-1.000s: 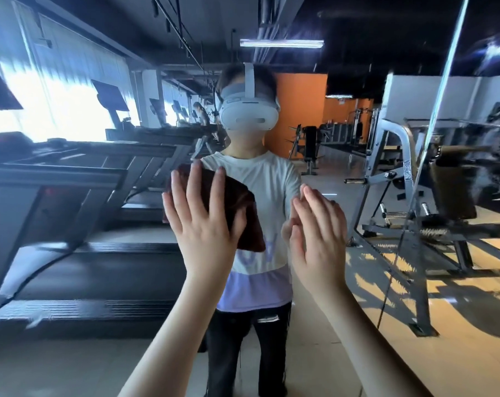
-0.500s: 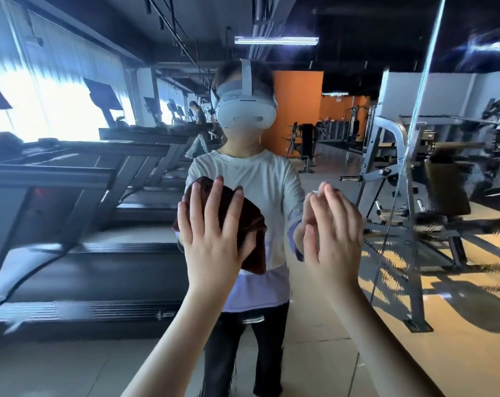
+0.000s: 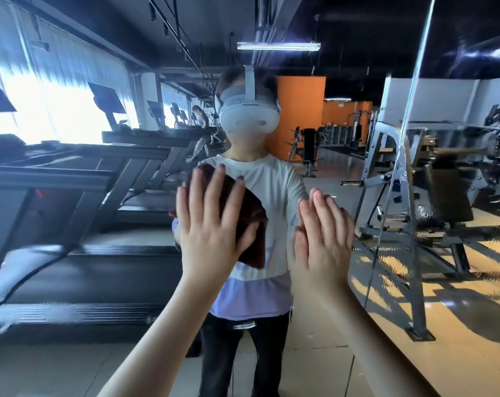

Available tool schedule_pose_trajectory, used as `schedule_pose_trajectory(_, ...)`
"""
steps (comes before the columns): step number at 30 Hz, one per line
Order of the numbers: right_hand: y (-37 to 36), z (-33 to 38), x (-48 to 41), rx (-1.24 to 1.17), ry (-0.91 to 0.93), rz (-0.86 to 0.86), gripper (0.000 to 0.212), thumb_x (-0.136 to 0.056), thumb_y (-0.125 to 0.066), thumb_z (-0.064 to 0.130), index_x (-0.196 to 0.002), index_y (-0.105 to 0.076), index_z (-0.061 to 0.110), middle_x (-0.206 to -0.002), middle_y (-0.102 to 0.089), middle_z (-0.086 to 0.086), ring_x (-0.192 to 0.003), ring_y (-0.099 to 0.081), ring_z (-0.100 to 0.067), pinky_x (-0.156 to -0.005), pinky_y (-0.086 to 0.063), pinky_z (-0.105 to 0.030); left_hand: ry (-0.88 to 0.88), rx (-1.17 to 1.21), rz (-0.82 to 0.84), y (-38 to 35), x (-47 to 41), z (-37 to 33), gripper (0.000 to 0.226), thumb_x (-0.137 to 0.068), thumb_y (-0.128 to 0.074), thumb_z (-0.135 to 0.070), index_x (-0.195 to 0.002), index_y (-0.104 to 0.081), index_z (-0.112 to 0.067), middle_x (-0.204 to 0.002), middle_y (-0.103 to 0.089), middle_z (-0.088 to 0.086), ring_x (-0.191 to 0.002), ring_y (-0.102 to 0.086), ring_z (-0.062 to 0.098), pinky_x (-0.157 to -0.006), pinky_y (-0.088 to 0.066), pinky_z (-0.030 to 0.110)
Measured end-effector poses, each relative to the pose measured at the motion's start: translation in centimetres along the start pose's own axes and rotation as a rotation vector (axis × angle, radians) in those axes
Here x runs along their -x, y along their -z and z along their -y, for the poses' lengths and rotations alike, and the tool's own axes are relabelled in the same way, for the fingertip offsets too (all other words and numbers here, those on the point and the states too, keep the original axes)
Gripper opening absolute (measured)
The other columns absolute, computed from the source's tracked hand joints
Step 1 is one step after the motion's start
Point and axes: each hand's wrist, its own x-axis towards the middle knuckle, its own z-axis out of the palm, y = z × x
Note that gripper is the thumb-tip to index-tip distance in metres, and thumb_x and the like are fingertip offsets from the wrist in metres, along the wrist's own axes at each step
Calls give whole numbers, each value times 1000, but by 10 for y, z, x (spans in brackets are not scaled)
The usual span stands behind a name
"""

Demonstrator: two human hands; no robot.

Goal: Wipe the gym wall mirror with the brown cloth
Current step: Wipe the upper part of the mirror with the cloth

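Sliding slightly upward since before, the left grip (image 3: 211,224), fingers straight, presses the brown cloth (image 3: 253,216) flat on the mirror (image 3: 85,282); the right grip (image 3: 324,233) rests released beside it. Cloth seems soft, light: palm its centre.

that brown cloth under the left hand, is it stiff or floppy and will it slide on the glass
Probably floppy: the brown cloth bunches in folds beside the left hand, with one corner hanging below it. It likely slides easily on the mirror, but only the flat hand pins it there, so easing the pressure might let it drop.
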Motion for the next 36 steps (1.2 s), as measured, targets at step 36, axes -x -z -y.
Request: schedule_pose_trajectory(36, 17, -21, -5, -109, 38, -24, 37, -99, -43, 15, -130, -59, 2, -141, -55, -14, -133, -46, -27, -110, -38, -48, -180, 34, -28, -1, -92, -18, 58, -94, -51, -53, -136, -56, -11, -147, -49, 17, -139, -40, 41, -116, -25, 55)
